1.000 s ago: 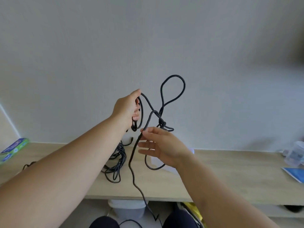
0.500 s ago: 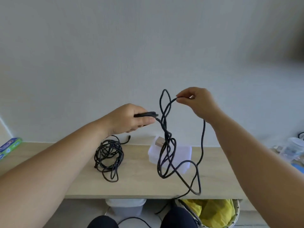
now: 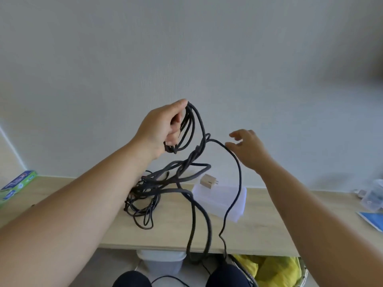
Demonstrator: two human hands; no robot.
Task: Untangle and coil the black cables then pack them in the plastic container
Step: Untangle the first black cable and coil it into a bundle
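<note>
while the black cable point(image 3: 190, 131) hangs in loose loops from the left hand point(image 3: 163, 127), which grips them raised above the worktop point(image 3: 269, 224), its free strand runs toward three o'clock, then drops past the plastic container point(image 3: 217, 201) at five o'clock. the right hand point(image 3: 246, 148), fingers spread and holding nothing, sits just beside that strand, the nearer one to it.

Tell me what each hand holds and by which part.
The left hand grips the black cable by a bunch of gathered loops, near their top; the rest hangs tangled. The right hand holds nothing: its fingers are spread beside a loose strand.
</note>
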